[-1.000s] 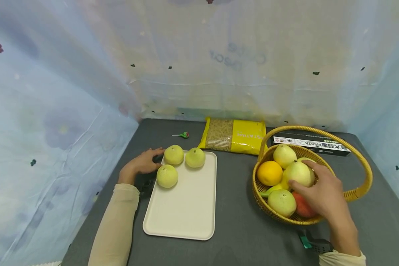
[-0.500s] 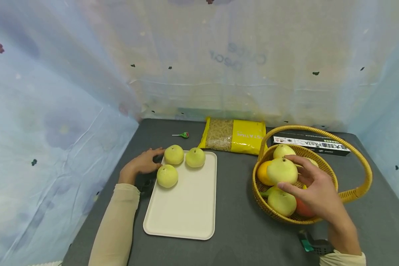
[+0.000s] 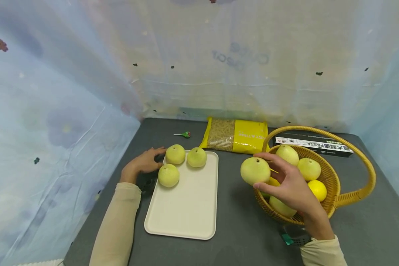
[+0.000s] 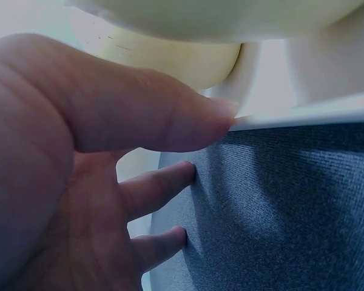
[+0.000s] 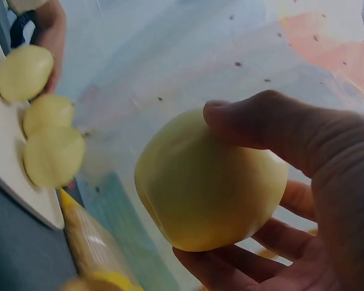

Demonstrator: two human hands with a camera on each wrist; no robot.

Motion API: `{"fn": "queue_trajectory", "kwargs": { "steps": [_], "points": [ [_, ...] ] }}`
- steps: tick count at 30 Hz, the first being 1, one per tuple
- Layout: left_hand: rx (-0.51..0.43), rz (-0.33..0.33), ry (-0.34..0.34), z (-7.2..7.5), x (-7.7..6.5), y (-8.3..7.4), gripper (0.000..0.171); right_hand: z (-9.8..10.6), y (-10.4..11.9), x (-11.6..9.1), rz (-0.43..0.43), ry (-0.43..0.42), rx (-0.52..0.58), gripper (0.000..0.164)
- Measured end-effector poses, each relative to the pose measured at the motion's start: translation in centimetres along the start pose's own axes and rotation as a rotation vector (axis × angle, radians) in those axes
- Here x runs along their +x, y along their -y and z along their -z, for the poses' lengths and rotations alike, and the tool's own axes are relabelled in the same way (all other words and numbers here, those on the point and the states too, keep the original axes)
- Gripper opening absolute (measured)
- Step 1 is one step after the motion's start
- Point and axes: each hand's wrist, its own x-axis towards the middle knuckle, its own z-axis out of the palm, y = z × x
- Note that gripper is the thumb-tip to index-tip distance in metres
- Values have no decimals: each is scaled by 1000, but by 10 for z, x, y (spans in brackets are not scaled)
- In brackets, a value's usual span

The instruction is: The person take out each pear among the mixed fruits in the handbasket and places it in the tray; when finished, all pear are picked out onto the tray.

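On my head feed, the right hand [image 3: 294,184] has a pear [image 3: 255,171] clamped between thumb and fingers, hanging by the basket [image 3: 334,181] rim on the side toward the tray [image 3: 183,214]. Three more pears [image 3: 169,175] sit grouped at the tray's far left corner. The left hand [image 3: 144,162] lies just beside that corner, fingers apart, holding nothing. I see more pears and a lemon [image 3: 317,190] in the basket; the bag [image 3: 251,136], box [image 3: 314,144] and lollipop [image 3: 186,135] lie behind on the table [image 3: 239,229].

My left wrist feed shows the thumb straight, its tip at the tray's rim; I can't tell whether it touches. Two fingertips rest on the table, and pears loom above.

On the right wrist feed, I have thumb and fingers on opposite sides of the pear, with the tray pears well apart from it.
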Motion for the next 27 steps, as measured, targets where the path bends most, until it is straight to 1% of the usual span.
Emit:
{"fn": "queue_trajectory", "kwargs": {
  "steps": [3, 8, 11, 15, 19, 23, 27],
  "points": [
    [0, 0, 5, 1, 1, 0, 73, -11, -1, 8, 15, 48, 14, 73],
    [-1, 5, 7, 3, 2, -1, 74, -34, -1, 24, 51, 145, 7, 70],
    [1, -2, 5, 3, 3, 0, 74, -48, -1, 34, 74, 179, 0, 71],
    [3, -13, 4, 3, 4, 0, 74, -65, -3, 45, 77, 201, 4, 72],
    [2, -9, 7, 2, 3, 1, 74, -84, -10, 55, 49, 217, 8, 73],
    [-1, -2, 10, 2, 4, 1, 74, -104, -20, 64, 23, 226, 13, 72],
    [-1, 0, 13, 2, 3, 1, 74, -124, -33, 71, 18, 222, 34, 74]
  ]
}}
